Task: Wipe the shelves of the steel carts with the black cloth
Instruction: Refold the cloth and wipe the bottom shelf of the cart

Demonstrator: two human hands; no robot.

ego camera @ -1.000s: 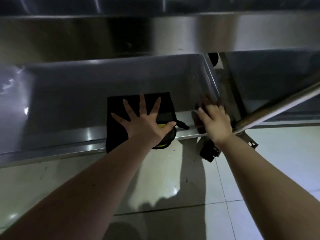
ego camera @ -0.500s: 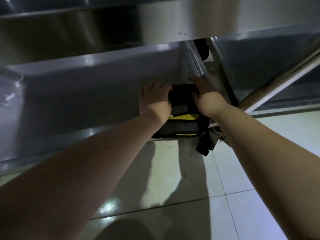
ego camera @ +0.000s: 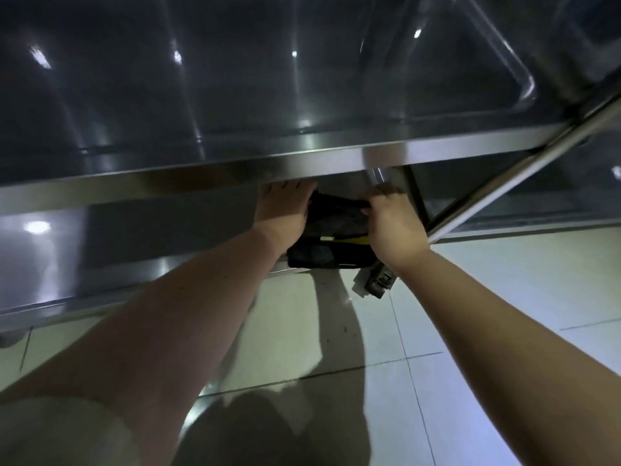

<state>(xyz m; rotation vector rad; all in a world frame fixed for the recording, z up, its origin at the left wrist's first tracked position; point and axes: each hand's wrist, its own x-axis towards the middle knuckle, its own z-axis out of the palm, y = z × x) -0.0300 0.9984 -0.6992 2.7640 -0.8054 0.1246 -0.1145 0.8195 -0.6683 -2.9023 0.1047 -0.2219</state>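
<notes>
"Reaching in under the cart, were they, both arms?"

"Both, stretched nearly straight from the shoulders. The left hand [ego camera: 284,211] lay palm down, wrist level. Its fingers were together and pointed away from the person, with their tips lost behind the rim of the upper shelf [ego camera: 201,169]."

"And the black cloth [ego camera: 336,218]?"

"Bunched up between the two hands on the lower shelf [ego camera: 134,237], touching the thumb side of the left fingers. Its near end, with a yellow strip on it, hung over the shelf lip just back from the knuckles."

"Was the left hand gripping it?"

"I couldn't tell. The thumb was hidden against the cloth."

"The right hand [ego camera: 393,227]?"

"Its back faced up and the wrist was bent slightly inward. The fingers were curled over the cloth's right edge, knuckles raised, and the thumb was pressed onto the fabric. That one was clamped on it."

"Anything close by?"

"A slanting steel post [ego camera: 497,190] just outside the right fingers, and a dark caster [ego camera: 378,285] below that wrist on the pale tiled floor [ego camera: 470,297]."
</notes>
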